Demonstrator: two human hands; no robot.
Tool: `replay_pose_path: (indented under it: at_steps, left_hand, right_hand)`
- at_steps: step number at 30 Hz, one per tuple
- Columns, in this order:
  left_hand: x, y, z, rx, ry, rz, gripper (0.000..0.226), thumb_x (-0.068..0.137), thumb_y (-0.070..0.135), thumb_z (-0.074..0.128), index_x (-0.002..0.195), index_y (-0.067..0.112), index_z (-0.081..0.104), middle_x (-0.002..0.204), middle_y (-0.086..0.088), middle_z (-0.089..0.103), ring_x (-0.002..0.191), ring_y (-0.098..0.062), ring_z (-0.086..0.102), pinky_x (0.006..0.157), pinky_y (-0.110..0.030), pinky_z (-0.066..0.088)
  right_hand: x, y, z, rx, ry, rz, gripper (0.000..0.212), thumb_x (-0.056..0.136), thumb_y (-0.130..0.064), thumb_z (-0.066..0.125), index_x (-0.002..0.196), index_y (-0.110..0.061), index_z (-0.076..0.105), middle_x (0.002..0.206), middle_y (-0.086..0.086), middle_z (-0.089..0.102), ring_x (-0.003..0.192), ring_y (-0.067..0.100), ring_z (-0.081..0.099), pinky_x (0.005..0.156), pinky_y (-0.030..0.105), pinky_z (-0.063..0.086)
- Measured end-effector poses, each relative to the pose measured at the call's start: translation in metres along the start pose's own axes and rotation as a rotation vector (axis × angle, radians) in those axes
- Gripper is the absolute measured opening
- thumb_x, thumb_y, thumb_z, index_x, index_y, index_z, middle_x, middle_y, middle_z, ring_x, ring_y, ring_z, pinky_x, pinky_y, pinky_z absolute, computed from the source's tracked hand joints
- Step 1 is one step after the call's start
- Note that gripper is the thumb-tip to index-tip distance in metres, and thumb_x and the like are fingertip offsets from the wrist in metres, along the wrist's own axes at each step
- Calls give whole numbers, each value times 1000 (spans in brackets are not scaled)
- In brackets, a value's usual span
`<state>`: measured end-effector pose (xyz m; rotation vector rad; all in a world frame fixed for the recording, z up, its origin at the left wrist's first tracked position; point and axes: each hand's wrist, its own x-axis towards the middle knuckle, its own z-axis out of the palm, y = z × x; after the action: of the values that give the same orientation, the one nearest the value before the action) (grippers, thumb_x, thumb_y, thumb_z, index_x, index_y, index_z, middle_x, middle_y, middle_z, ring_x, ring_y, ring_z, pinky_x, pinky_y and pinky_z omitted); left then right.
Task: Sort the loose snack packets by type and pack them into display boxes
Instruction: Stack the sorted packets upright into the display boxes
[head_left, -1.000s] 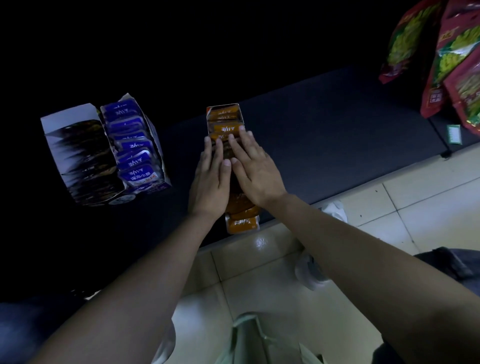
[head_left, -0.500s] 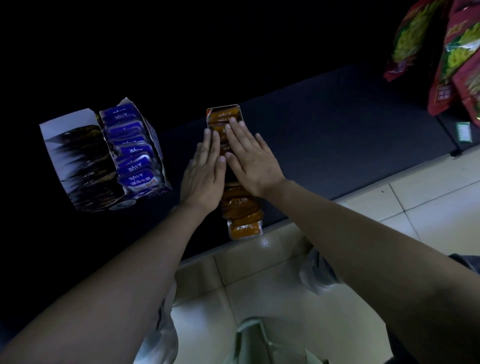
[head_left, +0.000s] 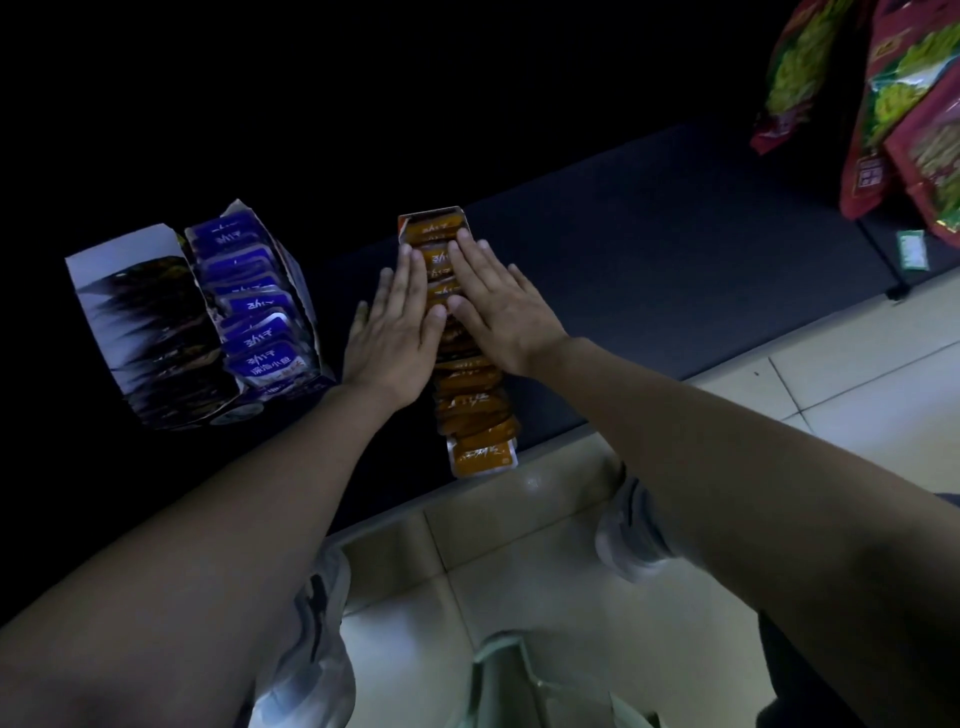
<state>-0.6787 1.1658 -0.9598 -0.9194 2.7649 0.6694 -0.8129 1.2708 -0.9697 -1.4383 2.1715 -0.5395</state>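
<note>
We lay both hands flat on the orange packets (head_left: 478, 410): left hand (head_left: 395, 332) on the row's left edge, right hand (head_left: 498, 317) on its right, fingers (head_left: 472, 260) straight, gripping nothing. The row lies on the worktop (head_left: 675, 260), its far end in the orange box (head_left: 431, 221). The blue box (head_left: 254, 306) stands apart, left

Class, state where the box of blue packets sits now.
In the head view the box of blue packets sits on the left of the dark counter, between the white box of dark packets and the left hand.
</note>
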Motion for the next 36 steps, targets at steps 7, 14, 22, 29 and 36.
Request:
replay_pose_path:
  at_steps: [7, 14, 22, 29, 36]
  left_hand:
    - [6, 2, -11, 12, 45, 55, 58, 103, 45, 14, 152, 24, -9, 160, 7, -16, 148, -11, -11, 121, -38, 0]
    - [15, 1, -14, 90, -45, 23, 57, 104, 42, 14, 152, 25, -11, 159, 9, -20, 147, -12, -14, 121, -40, 1]
    - [-40, -2, -14, -179, 173, 2, 56, 103, 35, 35, 154, 23, 15, 162, 5, 6, 146, -18, 16, 114, -41, 22]
    - [-55, 9, -15, -135, 418, 88, 23, 90, 20, 63, 113, 16, 67, 99, -1, 65, 94, -20, 58, 76, -39, 51]
    - [-26, 17, -19, -133, 413, 66, 13, 86, 14, 68, 97, 17, 74, 93, -1, 65, 91, -20, 59, 79, -38, 52]
  right_hand:
    - [11, 1, -9, 22, 16, -60, 61, 104, -39, 28, 155, -17, 0, 162, -2, -9, 148, 11, -9, 119, 31, -1]
    - [16, 5, -3, 105, -59, -24, 60, 105, -38, 26, 154, -23, -4, 160, -8, -18, 146, 9, -17, 119, 36, -1]
    - [-38, 11, -14, 416, 232, 114, 55, 102, -27, 43, 153, -18, 23, 158, 3, 24, 144, 17, 25, 116, 36, 28]
    - [-62, -6, -12, 301, 357, 88, 23, 88, -12, 66, 110, -16, 68, 103, 2, 68, 91, 14, 64, 81, 39, 55]
    - [-50, -3, -7, 321, 338, 136, 5, 82, -6, 71, 83, -12, 71, 83, -1, 70, 75, 10, 65, 74, 33, 56]
